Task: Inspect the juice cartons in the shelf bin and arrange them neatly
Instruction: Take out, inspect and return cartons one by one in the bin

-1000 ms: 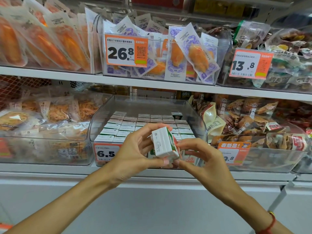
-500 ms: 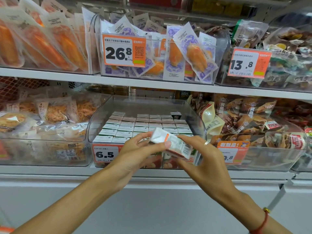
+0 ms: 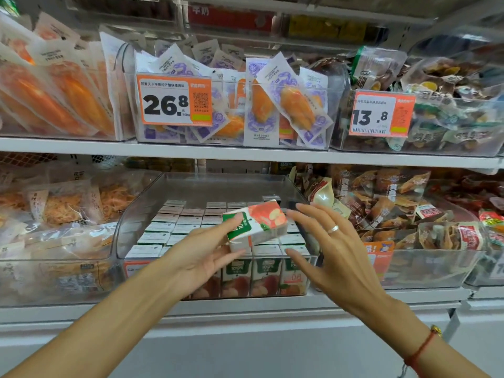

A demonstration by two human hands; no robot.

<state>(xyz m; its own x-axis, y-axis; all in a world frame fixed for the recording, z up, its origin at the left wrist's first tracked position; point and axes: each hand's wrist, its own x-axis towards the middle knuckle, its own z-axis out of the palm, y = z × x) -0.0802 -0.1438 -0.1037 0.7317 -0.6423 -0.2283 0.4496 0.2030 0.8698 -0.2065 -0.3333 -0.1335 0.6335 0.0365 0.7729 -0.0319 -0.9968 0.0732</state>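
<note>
Head view, centre of frame: one juice carton [image 3: 255, 223], lying tilted on its side, fruit picture and green panel facing up, held above the front rows of the clear shelf bin [image 3: 141, 211]. Left hand [image 3: 201, 255]: grip pinches the carton's near end, thumb on top, fingers beneath. Right hand [image 3: 330, 249]: grip spread wide, fingers straight, holding nothing, just right of the carton; whether a fingertip touches it cannot be told. Bin, lower middle: upright cartons [image 3: 191, 222] packed in rows. Upper middle: orange price tag [image 3: 174, 103] reading 26.8.
</note>
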